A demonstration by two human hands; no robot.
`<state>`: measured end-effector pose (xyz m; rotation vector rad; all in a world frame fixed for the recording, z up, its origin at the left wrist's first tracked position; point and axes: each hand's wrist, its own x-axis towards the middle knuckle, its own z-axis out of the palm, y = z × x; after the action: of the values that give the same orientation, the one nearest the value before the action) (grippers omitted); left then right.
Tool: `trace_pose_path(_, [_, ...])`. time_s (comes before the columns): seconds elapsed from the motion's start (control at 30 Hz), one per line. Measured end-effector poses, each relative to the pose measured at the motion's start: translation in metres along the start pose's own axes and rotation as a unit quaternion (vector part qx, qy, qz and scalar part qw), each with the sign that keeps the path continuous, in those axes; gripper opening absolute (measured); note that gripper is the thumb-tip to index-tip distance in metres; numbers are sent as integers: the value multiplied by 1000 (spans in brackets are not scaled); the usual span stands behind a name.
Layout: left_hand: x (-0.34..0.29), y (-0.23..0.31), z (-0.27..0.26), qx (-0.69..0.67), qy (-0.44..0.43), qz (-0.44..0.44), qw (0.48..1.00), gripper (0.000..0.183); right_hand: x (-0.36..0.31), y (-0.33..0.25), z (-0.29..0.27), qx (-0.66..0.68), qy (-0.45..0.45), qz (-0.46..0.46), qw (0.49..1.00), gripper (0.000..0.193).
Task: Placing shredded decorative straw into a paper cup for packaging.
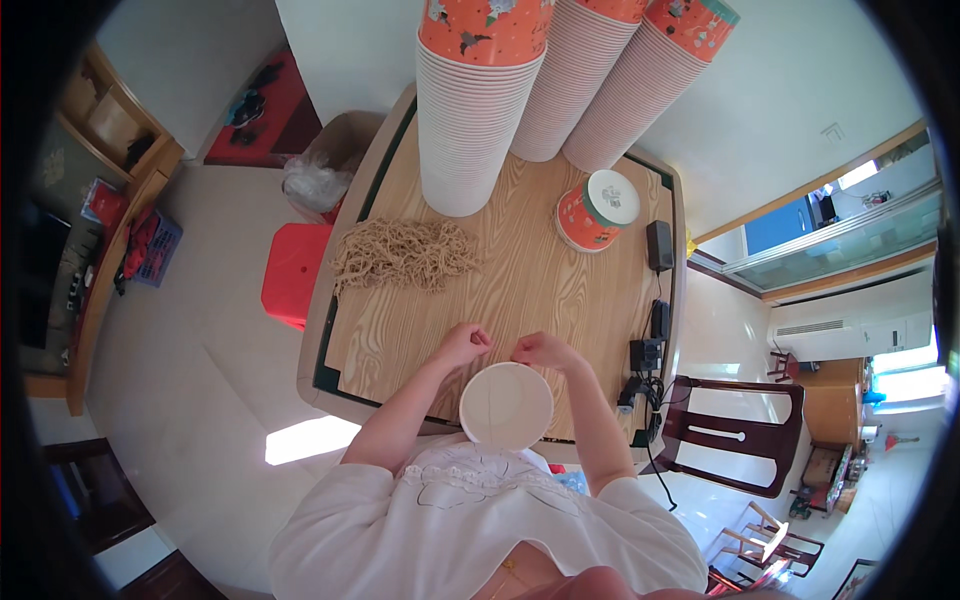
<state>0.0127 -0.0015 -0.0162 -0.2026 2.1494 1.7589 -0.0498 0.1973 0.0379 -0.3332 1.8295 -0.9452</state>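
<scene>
A white paper tub stands at the table's near edge, close to my body, with its open mouth facing up. A thin line runs down its inside; I cannot tell whether it is a seam or a string. Just beyond its rim, my left hand is closed with its fingers curled. My right hand is pinched near the rim on the right; anything in either hand is too small to make out. Farther off lies a tangled heap of tan twine. An orange paper tub with a pale top sits at the right.
Tall nested stacks of paper tubs rise at the table's far side. Black power adapters and cables line the right edge. A red stool is at the left, a dark wooden chair at the right.
</scene>
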Motion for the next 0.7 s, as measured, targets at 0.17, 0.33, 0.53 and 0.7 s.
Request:
trace_pose_path(0.17, [-22, -1, -15, 39, -46, 20, 998, 6, -17, 10, -15, 7, -22, -25, 999, 12])
trace_pose_path(0.33, [-39, 4, -10, 44, -128, 33, 990, 8, -22, 8, -23, -4, -61, -47, 997, 7])
trace_pose_path(0.53, [-73, 56, 9, 149, -63, 34, 986, 20, -19, 15, -29, -22, -60, -50, 997, 18])
trace_pose_path(0.7, [-67, 74, 25, 227, -17, 41, 973, 19, -14, 15, -25, -30, -70, -34, 996, 24])
